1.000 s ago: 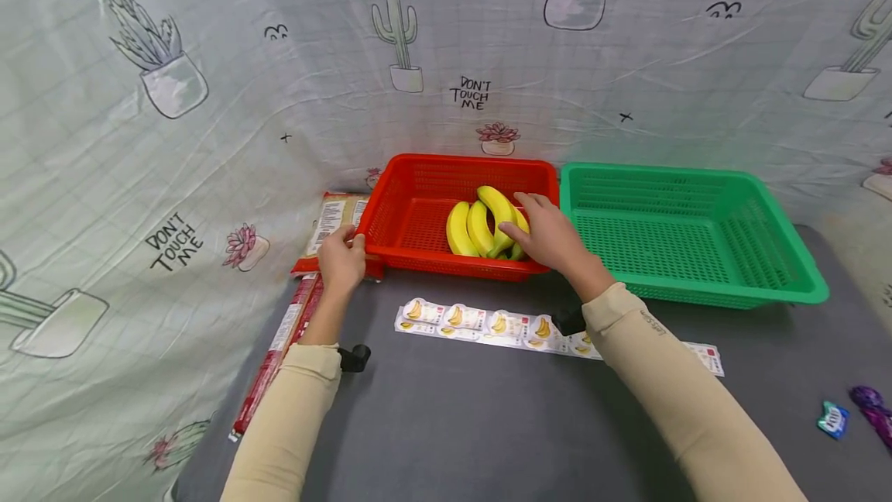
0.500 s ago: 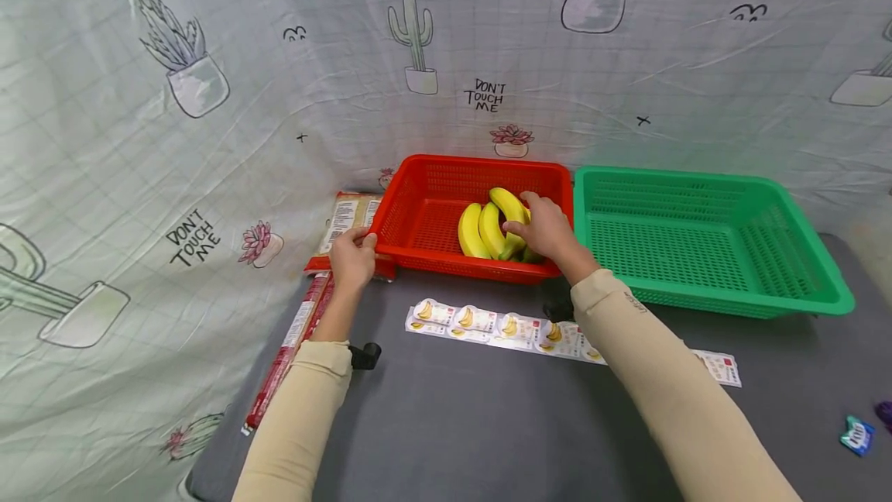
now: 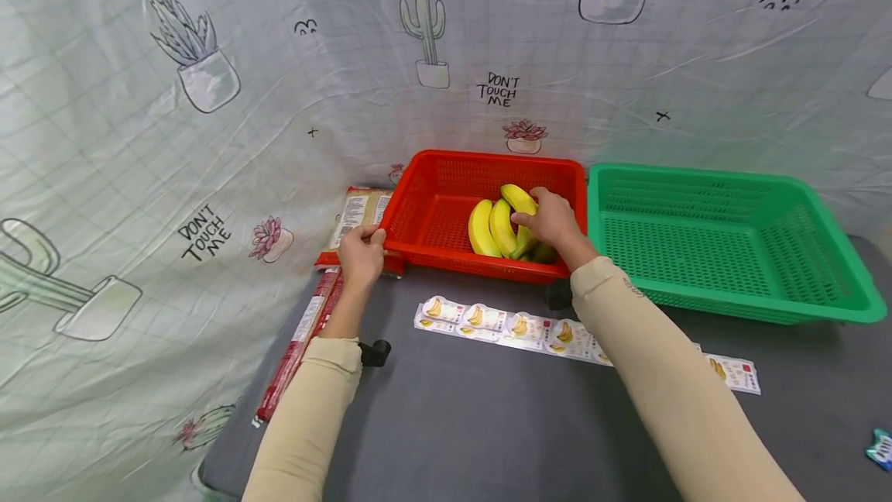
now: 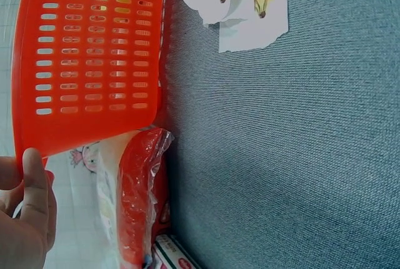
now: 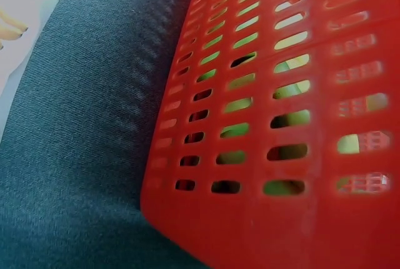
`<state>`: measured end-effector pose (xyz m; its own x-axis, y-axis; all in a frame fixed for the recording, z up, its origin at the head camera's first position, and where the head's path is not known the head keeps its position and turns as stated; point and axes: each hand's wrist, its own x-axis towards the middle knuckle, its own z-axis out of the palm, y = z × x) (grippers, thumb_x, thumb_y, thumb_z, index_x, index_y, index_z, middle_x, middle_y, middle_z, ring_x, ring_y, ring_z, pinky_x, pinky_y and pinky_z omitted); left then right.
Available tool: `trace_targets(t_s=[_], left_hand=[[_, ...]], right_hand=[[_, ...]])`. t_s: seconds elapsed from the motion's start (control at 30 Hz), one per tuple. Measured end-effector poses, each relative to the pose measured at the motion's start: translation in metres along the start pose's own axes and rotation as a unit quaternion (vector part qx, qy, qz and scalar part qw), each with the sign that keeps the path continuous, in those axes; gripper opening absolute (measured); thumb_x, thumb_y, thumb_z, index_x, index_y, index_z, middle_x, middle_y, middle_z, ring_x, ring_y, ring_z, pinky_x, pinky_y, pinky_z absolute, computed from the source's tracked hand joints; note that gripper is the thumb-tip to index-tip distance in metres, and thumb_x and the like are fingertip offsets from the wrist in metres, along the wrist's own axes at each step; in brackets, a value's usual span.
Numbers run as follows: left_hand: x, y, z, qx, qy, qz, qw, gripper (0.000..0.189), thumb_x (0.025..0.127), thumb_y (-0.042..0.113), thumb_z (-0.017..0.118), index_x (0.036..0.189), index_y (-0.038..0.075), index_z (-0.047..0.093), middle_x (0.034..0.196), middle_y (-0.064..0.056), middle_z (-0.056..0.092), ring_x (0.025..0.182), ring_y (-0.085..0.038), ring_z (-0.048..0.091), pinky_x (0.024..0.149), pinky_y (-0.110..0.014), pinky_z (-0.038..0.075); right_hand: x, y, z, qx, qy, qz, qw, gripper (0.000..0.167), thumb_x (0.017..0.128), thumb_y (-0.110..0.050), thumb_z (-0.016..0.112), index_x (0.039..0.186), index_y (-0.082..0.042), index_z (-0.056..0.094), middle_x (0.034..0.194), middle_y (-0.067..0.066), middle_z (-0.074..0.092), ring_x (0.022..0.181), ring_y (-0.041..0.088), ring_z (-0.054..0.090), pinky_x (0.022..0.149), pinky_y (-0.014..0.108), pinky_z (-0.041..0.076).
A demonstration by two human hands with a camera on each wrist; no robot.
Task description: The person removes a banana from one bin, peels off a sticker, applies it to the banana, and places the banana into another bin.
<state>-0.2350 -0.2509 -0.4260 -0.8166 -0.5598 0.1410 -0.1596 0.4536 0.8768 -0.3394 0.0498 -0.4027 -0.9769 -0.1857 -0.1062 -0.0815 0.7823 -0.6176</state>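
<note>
In the head view, several yellow bananas (image 3: 484, 229) lie bunched in the right part of a red plastic basket (image 3: 439, 246). My right hand (image 3: 556, 221) reaches over the basket's front rim, thumb and fingers about the upper banana (image 3: 517, 197) on the right side of the bunch. My left hand (image 3: 361, 254) pinches the basket's front left corner; the left wrist view shows the thumb (image 4: 34, 181) pressed against the red rim. Through the slots in the right wrist view, yellow and green show inside, while the basket wall (image 5: 262, 156) hides the right hand.
A green basket (image 3: 697, 289) stands to the right of the red one. Banana-printed stickers (image 3: 526, 329) lie in a strip on the dark tabletop (image 3: 474, 424). Bagged packets (image 3: 358, 211) and a long red package (image 3: 296, 351) lie at left. A small blue packet (image 3: 881, 448) is at right.
The head view has swung slightly left, so everything sits further right in it. My right hand's thumb and fingers have drawn in closer about the banana. The left hand stays on the basket corner.
</note>
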Motion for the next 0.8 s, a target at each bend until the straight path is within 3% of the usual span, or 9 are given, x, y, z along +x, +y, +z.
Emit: trace_targets(t_s=[0.23,0.5,0.8], left_hand=[[0.001,0.000,0.001,-0.014,0.005,-0.003,0.9999,0.027,0.101,0.013,0.063,0.120,-0.004,0.071,0.104,-0.025,0.072,0.079,-0.038,0.072,0.054,-0.011,0.043],[0.001,-0.002,0.002,-0.016,0.015,0.003,0.9997,0.025,0.100,0.012,0.065,0.117,-0.004,0.073,0.102,-0.024,0.073,0.059,-0.010,0.062,0.053,-0.011,0.043],[0.003,-0.004,0.002,-0.017,0.021,0.004,0.9996,0.025,0.099,0.013,0.066,0.116,-0.004,0.073,0.102,-0.024,0.073,0.058,-0.008,0.060,0.053,-0.012,0.043]], right_hand=[[0.008,0.002,0.004,0.011,-0.003,0.016,0.9998,0.072,0.098,-0.031,0.068,0.155,-0.002,0.035,0.151,0.024,0.048,0.126,0.038,0.052,0.111,0.050,0.047],[0.013,0.006,0.008,0.011,0.011,0.011,0.9998,0.068,0.097,-0.027,0.069,0.153,-0.001,0.039,0.153,0.024,0.047,0.129,0.040,0.051,0.113,0.051,0.045],[0.016,0.008,0.012,0.030,0.015,0.012,0.9994,0.064,0.098,-0.025,0.067,0.153,-0.001,0.042,0.153,0.023,0.048,0.129,0.040,0.051,0.113,0.051,0.045]])
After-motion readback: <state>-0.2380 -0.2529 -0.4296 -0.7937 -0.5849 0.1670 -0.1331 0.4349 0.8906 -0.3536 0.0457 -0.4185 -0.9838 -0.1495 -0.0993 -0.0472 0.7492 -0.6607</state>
